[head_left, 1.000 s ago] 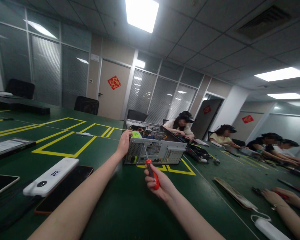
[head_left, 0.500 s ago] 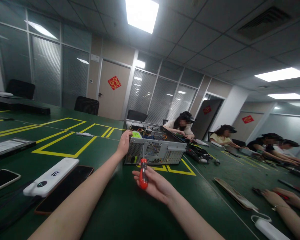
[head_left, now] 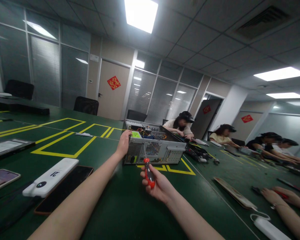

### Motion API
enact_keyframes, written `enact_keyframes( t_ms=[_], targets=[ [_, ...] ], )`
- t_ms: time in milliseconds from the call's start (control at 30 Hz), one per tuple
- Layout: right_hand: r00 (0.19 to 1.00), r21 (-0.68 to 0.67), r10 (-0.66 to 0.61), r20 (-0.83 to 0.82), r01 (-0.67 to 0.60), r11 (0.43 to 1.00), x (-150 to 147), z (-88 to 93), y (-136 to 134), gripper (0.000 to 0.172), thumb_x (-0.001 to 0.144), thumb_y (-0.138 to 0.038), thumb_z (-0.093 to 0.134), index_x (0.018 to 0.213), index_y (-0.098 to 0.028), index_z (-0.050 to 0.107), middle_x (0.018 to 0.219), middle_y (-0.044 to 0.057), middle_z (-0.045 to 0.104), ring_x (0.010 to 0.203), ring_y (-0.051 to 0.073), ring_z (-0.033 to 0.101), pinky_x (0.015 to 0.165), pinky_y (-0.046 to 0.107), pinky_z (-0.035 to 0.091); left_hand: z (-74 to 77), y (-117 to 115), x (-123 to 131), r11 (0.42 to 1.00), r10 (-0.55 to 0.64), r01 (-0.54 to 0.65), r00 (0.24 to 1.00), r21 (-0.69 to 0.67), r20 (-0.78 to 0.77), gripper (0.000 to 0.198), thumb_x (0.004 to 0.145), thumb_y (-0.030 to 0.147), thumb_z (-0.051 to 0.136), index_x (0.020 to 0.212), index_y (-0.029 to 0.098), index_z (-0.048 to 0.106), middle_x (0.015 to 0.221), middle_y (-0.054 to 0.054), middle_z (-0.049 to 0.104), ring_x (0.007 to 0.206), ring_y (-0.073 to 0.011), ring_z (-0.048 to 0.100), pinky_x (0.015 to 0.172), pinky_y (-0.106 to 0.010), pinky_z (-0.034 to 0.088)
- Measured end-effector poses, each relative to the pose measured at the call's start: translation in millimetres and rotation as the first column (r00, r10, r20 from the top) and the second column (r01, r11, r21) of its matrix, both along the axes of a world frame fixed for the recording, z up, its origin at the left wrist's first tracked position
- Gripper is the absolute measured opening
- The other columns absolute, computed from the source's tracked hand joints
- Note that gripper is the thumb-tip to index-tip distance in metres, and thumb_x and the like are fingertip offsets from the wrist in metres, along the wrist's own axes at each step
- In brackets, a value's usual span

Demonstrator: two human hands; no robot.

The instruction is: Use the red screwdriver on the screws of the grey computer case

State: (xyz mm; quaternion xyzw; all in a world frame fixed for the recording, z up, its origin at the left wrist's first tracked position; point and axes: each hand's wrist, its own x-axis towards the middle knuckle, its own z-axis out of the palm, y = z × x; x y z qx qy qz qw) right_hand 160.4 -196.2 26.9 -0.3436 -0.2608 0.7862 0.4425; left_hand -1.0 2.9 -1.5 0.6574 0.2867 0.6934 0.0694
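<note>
Computer case (head_left: 162, 146): dull grey sheet metal, perforated in patches
Screwdriver handle (head_left: 149, 174): glossy plastic, red and dark
Screwdriver shaft (head_left: 144, 152): smooth bare metal
Desk (head_left: 125, 206): smooth green top with a faint sheen
Yellow tape (head_left: 53, 154): flat, matt
White device (head_left: 50, 177): smooth plastic, softly shiny
Dark phone (head_left: 65, 190): glassy, glossy screen
Door (head_left: 113, 103): matt, wood-look panel
Red diamond (head_left: 114, 83): paper by its look
</note>
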Motion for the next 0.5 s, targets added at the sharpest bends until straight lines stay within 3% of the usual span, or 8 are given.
enact_keyframes(
  t_ms=[100, 233, 333, 433, 500],
  targets=[
    [0.998, 0.041, 0.046, -0.042, -0.044, 0.998, 3.0, -1.0, 1.2, 0.027, 0.087, -0.038, 0.051, 0.099, -0.014, 0.055, 0.071, 0.002, 0.059, 0.047, 0.005, 0.044, 0.038, 0.013, 0.024, 0.2, 0.0, 0.0, 1.0, 0.008, -0.008, 1.0, -0.003, -0.005, 0.041, 0.094, 0.036, 0.017, 0.09, 0.02, 0.055, 0.109, -0.009, 0.06, 0.112, -0.0185, 0.051, 0.104, -0.039, 0.037],
    [0.989, 0.078, 0.135, -0.056, -0.13, 0.988, 5.4, -0.7, -0.1, 0.038, 0.074, -0.018, 0.06, 0.111, -0.016, 0.051, 0.089, 0.008, 0.065, 0.067, 0.013, 0.058, 0.054, 0.021, 0.041, 0.8, -1.3, -0.1, 1.0, 0.006, -0.006, 1.0, -0.002, -0.011, 0.041, 0.094, 0.036, 0.017, 0.089, 0.02, 0.055, 0.108, -0.008, 0.06, 0.112, -0.0189, 0.051, 0.104, -0.039, 0.036],
    [0.982, 0.119, 0.181, -0.045, -0.175, 0.977, 5.4, -0.6, -1.4, 0.053, 0.063, -0.003, 0.061, 0.112, -0.017, 0.048, 0.105, 0.011, 0.064, 0.084, 0.016, 0.062, 0.073, 0.029, 0.045, 0.6, -1.4, -0.1, 1.0, 0.003, -0.003, 1.0, -0.004, -0.007, 0.041, 0.094, 0.036, 0.018, 0.09, 0.02, 0.055, 0.109, -0.009, 0.06, 0.113, -0.0192, 0.051, 0.105, -0.039, 0.036],
    [0.982, 0.167, 0.186, 0.008, -0.185, 0.968, 4.0, -1.8, -1.6, 0.058, 0.064, -0.002, 0.067, 0.116, -0.016, 0.044, 0.114, 0.015, 0.061, 0.096, 0.019, 0.062, 0.085, 0.035, 0.044, 0.0, -0.5, -0.3, 1.0, 0.011, -0.011, 1.0, -0.006, -0.008, 0.042, 0.094, 0.037, 0.018, 0.09, 0.02, 0.055, 0.109, -0.009, 0.06, 0.114, -0.0192, 0.05, 0.105, -0.039, 0.036],
    [0.984, 0.194, 0.173, 0.047, -0.179, 0.965, 3.0, -3.1, -1.3, 0.059, 0.067, -0.009, 0.071, 0.119, -0.017, 0.043, 0.112, 0.014, 0.063, 0.097, 0.019, 0.062, 0.083, 0.034, 0.045, -0.1, 0.0, -0.4, 1.0, 0.015, -0.015, 1.0, 0.003, -0.012, 0.043, 0.094, 0.038, 0.017, 0.09, 0.019, 0.056, 0.108, -0.009, 0.061, 0.113, -0.0193, 0.051, 0.104, -0.039, 0.036]
  ],
)
